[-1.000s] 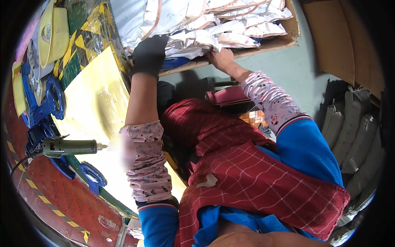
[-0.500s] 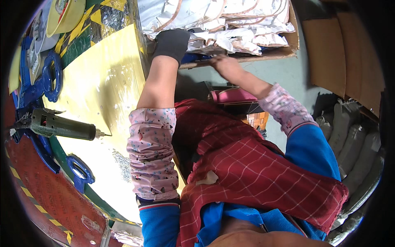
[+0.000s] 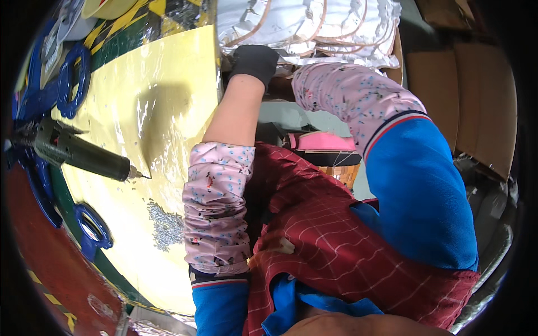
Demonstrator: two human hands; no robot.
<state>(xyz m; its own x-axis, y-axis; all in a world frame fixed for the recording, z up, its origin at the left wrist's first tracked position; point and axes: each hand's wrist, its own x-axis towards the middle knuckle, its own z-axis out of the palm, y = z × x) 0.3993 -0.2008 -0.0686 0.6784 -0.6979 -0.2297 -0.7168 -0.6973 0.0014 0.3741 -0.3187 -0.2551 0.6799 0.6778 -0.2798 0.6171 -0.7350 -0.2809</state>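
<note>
My left hand [image 3: 255, 63], in a dark glove, reaches over the near left edge of a cardboard box [image 3: 398, 50]. Its fingers are hidden down among white, brown-edged wrapped pieces [image 3: 314, 25] that fill the box in layers. Close beside it my right hand [image 3: 282, 88] is in shadow at the box's near side, mostly covered by my patterned sleeve. Whether either hand grips anything is hidden.
To the left a table with a yellow sheet [image 3: 168, 112] bears a dark green electric screwdriver [image 3: 84, 151], a heap of small screws [image 3: 166, 225] and blue plastic handles [image 3: 92, 231]. A pink-topped basket [image 3: 325, 142] stands below the box. Brown cardboard [image 3: 482, 101] leans at the right.
My right hand has moved left and deeper into the box's near side, its sleeve now over the box front. My left hand stays in the box; the view has shifted slightly.
</note>
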